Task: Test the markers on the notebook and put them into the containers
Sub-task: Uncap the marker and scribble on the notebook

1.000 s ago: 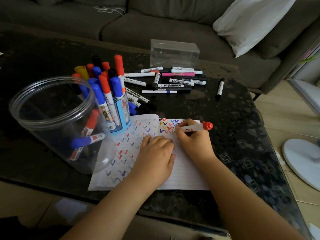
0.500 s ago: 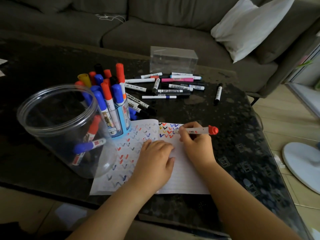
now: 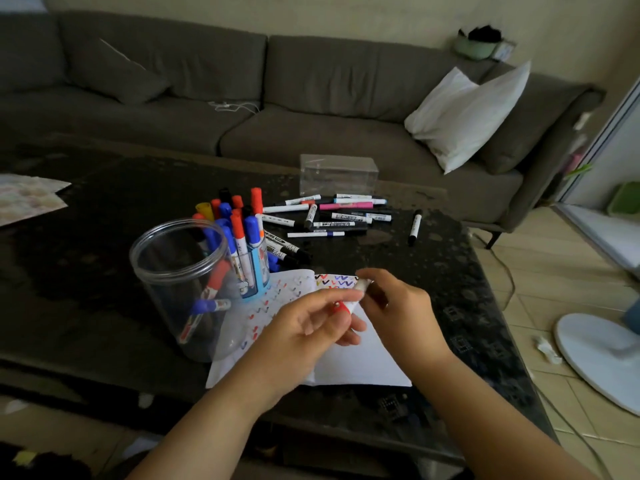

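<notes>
Both my hands are raised just above the open notebook (image 3: 349,365), whose pages carry rows of coloured tick marks. My right hand (image 3: 398,313) grips the white barrel of a red marker (image 3: 358,292). My left hand (image 3: 311,323) pinches its red cap end (image 3: 341,306). To the left stands a large clear jar (image 3: 173,271) with three markers inside. Behind it a small blue cup (image 3: 258,271) is packed with several upright markers. Several loose markers (image 3: 332,216) lie on the table beyond the notebook.
A clear rectangular box (image 3: 337,173) stands behind the loose markers. One black marker (image 3: 415,226) lies apart at the right. Papers (image 3: 27,199) lie at the table's far left. A grey sofa with a white pillow (image 3: 464,116) runs behind; a white fan base (image 3: 602,358) sits on the floor right.
My right hand lifted the red marker off the page. My left hand left the notebook and came up to the marker's cap end. The view tilted upward.
</notes>
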